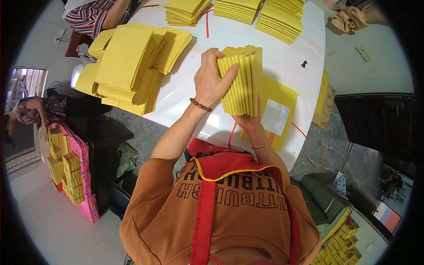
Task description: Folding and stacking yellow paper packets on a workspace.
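Note:
A thick bundle of folded yellow papers (242, 86) stands upright between my hands over the white table, its rounded folds facing me. My left hand (213, 78) grips its left side, with the thumb lying across the folds. Under the bundle's lower right end is my right hand (250, 122), which supports it; most of its fingers are hidden behind the papers. Just beyond that wrist, a flat yellow sheet (286, 95) lies on the table with a pale, shiny rectangle (275, 116) on it.
Large piles of yellow papers (121, 59) stand on the white table (181, 99) to the left. More stacks (278, 22) line its far side, beside red strips (207, 24). Another person's arm (115, 17) shows at upper left. A pink-covered surface (88, 190) holds yellow bundles.

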Motion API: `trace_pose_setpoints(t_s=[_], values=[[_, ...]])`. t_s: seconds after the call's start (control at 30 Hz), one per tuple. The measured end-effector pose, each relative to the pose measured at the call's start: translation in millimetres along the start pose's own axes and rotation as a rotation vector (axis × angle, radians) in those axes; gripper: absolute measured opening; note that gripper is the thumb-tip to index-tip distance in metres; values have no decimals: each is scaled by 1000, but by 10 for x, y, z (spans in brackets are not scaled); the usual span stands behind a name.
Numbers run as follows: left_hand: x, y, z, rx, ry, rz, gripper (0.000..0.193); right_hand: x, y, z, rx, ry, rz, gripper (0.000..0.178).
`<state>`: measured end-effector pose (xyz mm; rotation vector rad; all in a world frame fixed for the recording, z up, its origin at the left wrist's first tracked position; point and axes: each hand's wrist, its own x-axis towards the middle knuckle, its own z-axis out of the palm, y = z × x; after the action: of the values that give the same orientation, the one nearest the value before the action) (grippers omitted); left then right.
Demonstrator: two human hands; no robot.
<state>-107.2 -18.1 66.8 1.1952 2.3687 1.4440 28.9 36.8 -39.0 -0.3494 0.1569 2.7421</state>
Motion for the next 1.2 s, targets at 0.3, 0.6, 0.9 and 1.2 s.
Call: trace_pose_setpoints(t_s=[0.3,0.6,0.9,1.2], values=[[-63,-55,109,-305,33,-107,82,96,13,0,-422,103,-256,52],[17,187,243,-779,101,-191,104,207,-152,-200,-654,-1,-314,60],[92,29,160,103,200,525,88,208,-38,102,-412,-255,93,67],[266,-81,-123,-116,60,140,90,453,-44,-128,-304,125,-84,46]])
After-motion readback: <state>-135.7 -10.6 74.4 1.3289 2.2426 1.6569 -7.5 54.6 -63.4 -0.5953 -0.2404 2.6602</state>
